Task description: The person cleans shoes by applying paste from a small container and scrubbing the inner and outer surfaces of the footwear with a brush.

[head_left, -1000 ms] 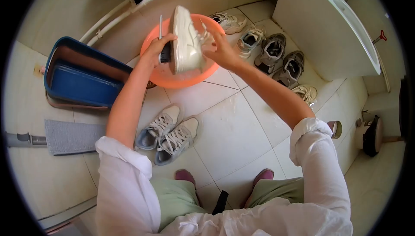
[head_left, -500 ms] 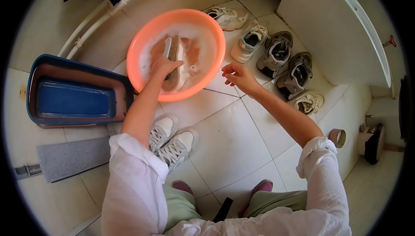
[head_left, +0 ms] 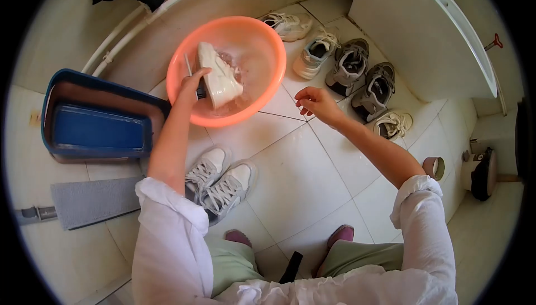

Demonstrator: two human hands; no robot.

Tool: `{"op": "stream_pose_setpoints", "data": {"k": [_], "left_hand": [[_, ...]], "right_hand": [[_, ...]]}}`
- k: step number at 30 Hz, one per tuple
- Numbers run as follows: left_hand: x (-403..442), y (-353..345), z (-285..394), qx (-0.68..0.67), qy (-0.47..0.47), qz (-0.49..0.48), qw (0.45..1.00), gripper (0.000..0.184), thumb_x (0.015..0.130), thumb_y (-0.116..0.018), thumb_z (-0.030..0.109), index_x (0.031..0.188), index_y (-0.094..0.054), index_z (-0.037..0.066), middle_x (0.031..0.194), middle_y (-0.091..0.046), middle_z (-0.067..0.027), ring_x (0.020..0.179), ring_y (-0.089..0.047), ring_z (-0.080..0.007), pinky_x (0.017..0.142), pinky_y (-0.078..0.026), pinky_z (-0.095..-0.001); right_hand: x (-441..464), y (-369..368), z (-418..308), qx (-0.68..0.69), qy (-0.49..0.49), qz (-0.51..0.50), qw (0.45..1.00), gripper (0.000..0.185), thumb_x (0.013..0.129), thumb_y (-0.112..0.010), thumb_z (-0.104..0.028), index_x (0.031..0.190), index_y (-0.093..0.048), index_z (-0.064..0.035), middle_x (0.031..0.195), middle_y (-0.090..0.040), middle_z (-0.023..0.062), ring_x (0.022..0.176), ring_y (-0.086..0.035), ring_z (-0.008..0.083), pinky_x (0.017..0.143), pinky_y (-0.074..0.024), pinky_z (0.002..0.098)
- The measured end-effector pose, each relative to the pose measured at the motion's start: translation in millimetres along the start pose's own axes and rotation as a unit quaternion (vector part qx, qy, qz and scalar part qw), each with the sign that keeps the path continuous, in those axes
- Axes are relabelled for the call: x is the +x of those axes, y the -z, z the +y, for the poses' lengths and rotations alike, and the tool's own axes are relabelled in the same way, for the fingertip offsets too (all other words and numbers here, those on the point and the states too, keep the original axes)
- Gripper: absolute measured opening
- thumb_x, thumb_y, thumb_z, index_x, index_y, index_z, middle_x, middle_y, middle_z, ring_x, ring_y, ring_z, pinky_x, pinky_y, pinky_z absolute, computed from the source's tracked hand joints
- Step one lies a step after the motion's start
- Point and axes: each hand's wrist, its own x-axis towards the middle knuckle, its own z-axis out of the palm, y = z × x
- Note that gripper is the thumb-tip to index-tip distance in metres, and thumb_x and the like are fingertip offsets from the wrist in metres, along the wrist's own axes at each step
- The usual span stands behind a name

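Note:
A white shoe (head_left: 219, 80) is tilted on its side in the soapy water of an orange basin (head_left: 272, 101). My left hand (head_left: 192, 84) grips the shoe at its sole side, together with a brush (head_left: 201, 89) whose thin handle points up. My right hand (head_left: 319, 106) hangs over the floor tiles to the right of the basin, fingers loosely curled and apart, with nothing in it. Below the basin stands a pair of grey-white shoes (head_left: 226, 185), partly behind my left forearm.
Several shoes (head_left: 347, 68) stand in a row right of the basin. A blue bin (head_left: 100, 132) lies at the left above a grey mop pad (head_left: 96, 202). White pipes (head_left: 131, 31) run along the wall. A roll of tape (head_left: 434, 167) lies at the right.
The shoe went from above the basin down into the water, then turned so its white upper shows. My right hand has let go of the shoe and moved right, out of the basin.

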Motion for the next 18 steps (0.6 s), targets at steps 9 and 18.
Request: {"op": "stream_pose_setpoints", "data": {"k": [9,18], "left_hand": [[-59,23,8,-0.384,-0.091,-0.251,0.884,0.057,0.092,-0.038,0.046,0.137,-0.043,0.01,0.134,-0.05,-0.009,0.12,-0.053,-0.0253,0.099,-0.046,-0.0423],[-143,-27,26,-0.337,-0.083,-0.349,0.871,0.061,0.088,-0.05,0.046,0.135,-0.044,0.009,0.131,-0.053,-0.0093,0.118,-0.053,-0.0241,0.101,-0.044,-0.0382]], "right_hand": [[16,-45,-80,0.098,-0.008,-0.016,0.995,0.035,0.094,-0.052,-0.032,0.114,-0.057,-0.0037,0.095,-0.062,0.0078,0.077,-0.063,0.016,0.064,-0.0513,0.0289],[15,-64,-158,0.113,-0.053,-0.153,0.98,0.049,0.084,-0.054,-0.054,0.096,-0.058,-0.0066,0.077,-0.057,0.0064,0.057,-0.054,0.0142,0.049,-0.0426,0.0304]]}}
